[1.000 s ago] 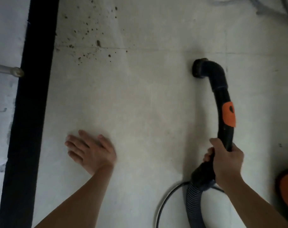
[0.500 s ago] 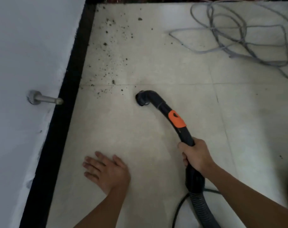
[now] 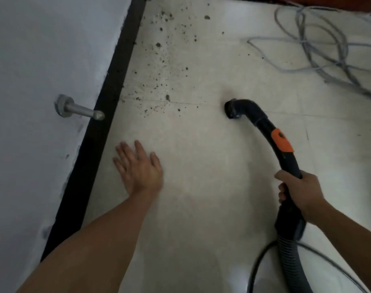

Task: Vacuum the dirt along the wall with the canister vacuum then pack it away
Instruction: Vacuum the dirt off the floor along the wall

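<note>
Gripping the black vacuum handle (image 3: 286, 157), right hand (image 3: 301, 191) curls round it; nozzle mouth (image 3: 232, 109) sits on the floor (image 3: 201, 166), apart from the dirt (image 3: 159, 60) strewn beside the black skirting (image 3: 108, 98). Left hand (image 3: 138, 166) flat, fingers straight, empty. Advised: sweep nozzle leftward, low, along skirting.

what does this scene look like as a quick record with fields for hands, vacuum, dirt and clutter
left hand: open, fingers spread, beside the black baseboard
right hand: grips the vacuum handle below its orange slider
dirt: dark specks scattered along the baseboard, not yet vacuumed
nozzle: over bare tile, right of the dirt, apart from it
clutter: grey cables far right; metal door stop on the wall
</note>
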Demonstrator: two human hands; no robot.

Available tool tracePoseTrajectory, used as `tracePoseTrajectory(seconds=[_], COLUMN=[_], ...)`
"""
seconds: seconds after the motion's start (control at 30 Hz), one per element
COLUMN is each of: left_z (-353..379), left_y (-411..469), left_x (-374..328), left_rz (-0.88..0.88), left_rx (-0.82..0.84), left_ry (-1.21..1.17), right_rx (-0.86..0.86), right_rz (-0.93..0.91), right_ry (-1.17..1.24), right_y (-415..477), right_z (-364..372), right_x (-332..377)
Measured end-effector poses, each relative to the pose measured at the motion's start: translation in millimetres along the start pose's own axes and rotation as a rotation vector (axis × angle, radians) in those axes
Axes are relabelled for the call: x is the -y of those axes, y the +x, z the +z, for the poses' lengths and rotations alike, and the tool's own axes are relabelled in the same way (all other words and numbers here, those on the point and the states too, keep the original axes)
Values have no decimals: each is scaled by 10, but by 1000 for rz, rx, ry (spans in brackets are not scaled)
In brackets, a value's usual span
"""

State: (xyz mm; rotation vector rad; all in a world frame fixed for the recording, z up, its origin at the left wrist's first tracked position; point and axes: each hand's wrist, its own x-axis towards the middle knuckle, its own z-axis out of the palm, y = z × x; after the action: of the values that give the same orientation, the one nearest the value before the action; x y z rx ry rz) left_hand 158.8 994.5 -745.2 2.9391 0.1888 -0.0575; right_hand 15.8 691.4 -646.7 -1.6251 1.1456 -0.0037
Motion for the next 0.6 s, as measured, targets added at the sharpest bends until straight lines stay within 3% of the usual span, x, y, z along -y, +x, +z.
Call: tracePoseTrajectory(seconds=[0.17, 0.37, 0.6], left_z=[-56, -87, -67], left_y=[3, -1, 14], left_x=[-18, -11, -22], left_rz=[0, -11, -8], left_rx=[42, 59, 56], left_ry=[0, 10, 29], right_rx=[110, 362, 161], right_rz=[16, -148, -91], right_ry=[-102, -340, -201], right_y=[83, -42, 347], right_z=[394, 898, 689], right_x=[358, 344, 541])
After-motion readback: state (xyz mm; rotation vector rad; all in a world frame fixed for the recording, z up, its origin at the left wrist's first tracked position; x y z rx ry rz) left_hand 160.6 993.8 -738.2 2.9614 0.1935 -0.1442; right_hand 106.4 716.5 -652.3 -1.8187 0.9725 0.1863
